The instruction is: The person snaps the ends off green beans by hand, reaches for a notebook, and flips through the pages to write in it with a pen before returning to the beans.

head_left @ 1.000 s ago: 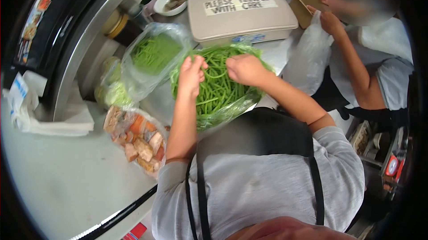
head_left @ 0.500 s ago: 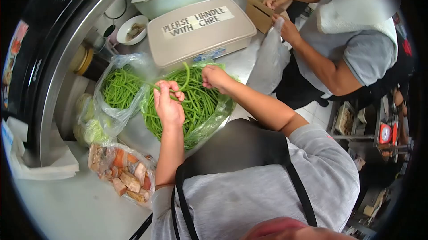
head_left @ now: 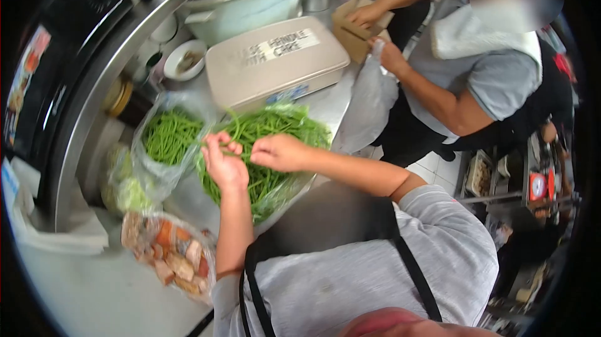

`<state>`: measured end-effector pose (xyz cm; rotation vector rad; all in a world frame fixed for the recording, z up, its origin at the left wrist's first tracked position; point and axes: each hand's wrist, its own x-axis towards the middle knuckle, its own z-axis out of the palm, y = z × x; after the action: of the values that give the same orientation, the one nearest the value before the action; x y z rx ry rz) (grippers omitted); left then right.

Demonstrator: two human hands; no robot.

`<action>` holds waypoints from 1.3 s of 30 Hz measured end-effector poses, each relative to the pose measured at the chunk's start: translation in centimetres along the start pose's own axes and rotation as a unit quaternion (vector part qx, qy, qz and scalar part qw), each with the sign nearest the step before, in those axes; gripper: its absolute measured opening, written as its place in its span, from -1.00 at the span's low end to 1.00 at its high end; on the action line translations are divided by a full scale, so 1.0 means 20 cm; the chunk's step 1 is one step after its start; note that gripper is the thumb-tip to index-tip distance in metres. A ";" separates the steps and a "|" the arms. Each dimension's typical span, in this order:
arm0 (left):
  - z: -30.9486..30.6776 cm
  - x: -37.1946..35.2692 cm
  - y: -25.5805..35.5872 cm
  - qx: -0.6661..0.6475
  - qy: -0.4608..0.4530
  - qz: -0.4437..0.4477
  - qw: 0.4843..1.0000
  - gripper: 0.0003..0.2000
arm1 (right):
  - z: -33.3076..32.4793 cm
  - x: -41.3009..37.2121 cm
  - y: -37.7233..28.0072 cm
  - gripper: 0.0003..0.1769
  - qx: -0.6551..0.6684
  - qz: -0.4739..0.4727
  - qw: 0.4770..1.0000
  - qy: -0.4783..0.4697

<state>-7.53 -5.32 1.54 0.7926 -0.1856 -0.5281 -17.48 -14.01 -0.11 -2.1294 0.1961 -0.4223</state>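
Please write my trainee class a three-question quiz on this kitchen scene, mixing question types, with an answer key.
1. Multiple choice: the left hand and right hand are working at:
A) rice
B) green beans
C) bread
2. True or false: the beige box is closed.
3. Fill the gap: the label on the beige box ends with the word ____.

Key:
1. B
2. True
3. CARE

Long, thin, bright green beans (head_left: 282, 124) lie in a loose, tangled heap, many of them curved and pointing different ways. They fill a clear plastic bag (head_left: 294, 191) that sits wide open on the metal counter (head_left: 193, 198), its crumpled, shiny film spread around the pile. At the heap's left side, one bean stands up in a slight curve.
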 end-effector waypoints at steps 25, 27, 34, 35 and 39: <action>-0.52 0.73 0.36 0.908 0.034 0.083 0.409 -0.63 | 0.17 -0.31 0.13 -0.75 -0.343 0.062 0.933 0.089; -0.61 0.78 0.27 0.915 0.043 0.010 0.401 -0.53 | 0.06 -0.44 0.10 -0.74 -0.302 0.122 0.939 0.107; -0.38 0.62 0.33 0.891 0.037 -0.009 0.452 -0.38 | -0.37 -1.15 0.12 -0.70 -0.218 0.237 0.866 0.383; -0.34 0.57 0.33 0.873 0.039 0.047 0.483 -0.38 | -0.46 -1.24 0.11 -0.67 -0.217 0.184 0.832 0.475; -0.12 0.28 0.17 0.693 -0.083 0.294 0.653 -0.50 | -0.89 -1.62 0.01 -0.38 -0.252 0.149 0.635 0.715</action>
<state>-0.63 -4.78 2.10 2.0790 -1.0719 0.3171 -54.08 -18.22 1.64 -1.6258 1.6915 -1.9531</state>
